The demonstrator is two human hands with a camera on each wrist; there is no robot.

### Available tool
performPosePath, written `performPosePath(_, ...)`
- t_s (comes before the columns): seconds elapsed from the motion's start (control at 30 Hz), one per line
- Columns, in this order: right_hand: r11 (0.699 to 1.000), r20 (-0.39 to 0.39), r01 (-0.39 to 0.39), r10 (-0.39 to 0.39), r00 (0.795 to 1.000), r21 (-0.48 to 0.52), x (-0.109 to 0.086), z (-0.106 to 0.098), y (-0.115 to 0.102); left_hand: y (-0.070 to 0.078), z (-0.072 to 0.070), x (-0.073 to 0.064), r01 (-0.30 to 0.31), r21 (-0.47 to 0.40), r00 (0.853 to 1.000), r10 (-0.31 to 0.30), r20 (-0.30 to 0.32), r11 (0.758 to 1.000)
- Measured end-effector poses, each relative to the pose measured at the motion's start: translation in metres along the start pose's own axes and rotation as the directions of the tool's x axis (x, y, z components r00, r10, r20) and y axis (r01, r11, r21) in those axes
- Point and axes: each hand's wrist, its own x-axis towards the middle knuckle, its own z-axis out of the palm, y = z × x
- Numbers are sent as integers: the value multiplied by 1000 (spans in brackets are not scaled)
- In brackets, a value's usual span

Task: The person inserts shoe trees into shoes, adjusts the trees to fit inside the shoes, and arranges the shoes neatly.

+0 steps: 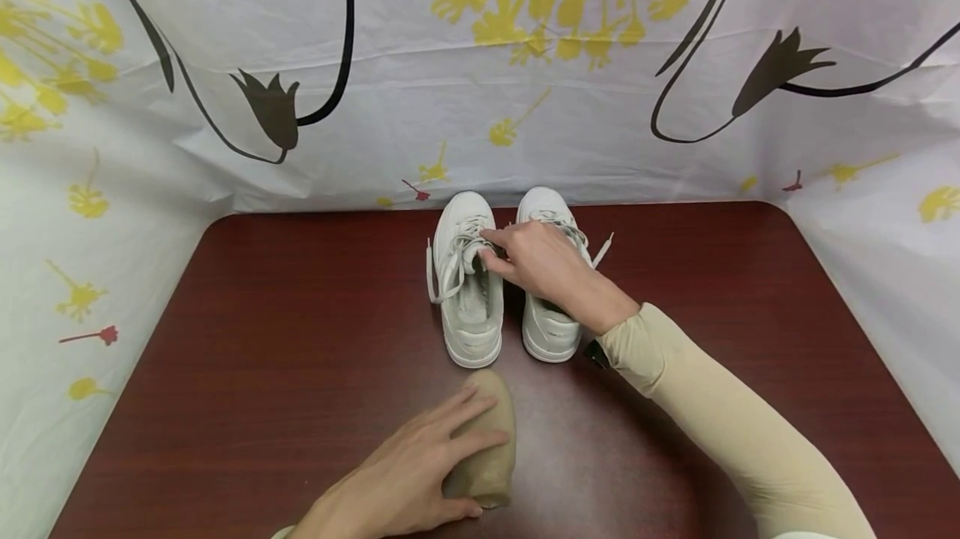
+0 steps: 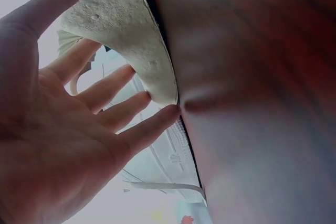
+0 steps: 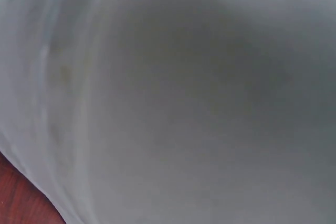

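Two white lace-up sneakers stand side by side, toes pointing away: a left one (image 1: 468,339) and a right one (image 1: 551,335). Reaching across the right sneaker, my right hand (image 1: 542,260) has its thumb and index finger at the tongue and laces of the left sneaker and pinches there. In the right wrist view a blurred white sneaker surface (image 3: 184,129) fills most of the picture. My left hand (image 1: 405,460) rests with spread, fairly straight fingers on a beige, rounded oblong piece (image 1: 498,439). That piece looks fabric-textured in the left wrist view, like an insole; its exact kind is unclear.
The dark red wooden tabletop (image 1: 300,339) lies under everything. A white sheet (image 1: 390,147) with yellow and grey flower prints hangs behind and along both sides. Loose lace ends (image 1: 431,272) hang outside the sneakers.
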Motion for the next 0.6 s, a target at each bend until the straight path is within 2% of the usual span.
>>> performPosePath(0.4, 1000, 2, -8, 8, 1000, -5, 1, 0, 0, 1, -1, -2, -3, -42, 1000, 3, 1, 999)
performPosePath(0.6, 1000, -5, -11, 11, 1000, -8, 0, 0, 0, 3, -2, -1, 24, -69, 1000, -24, 4, 997)
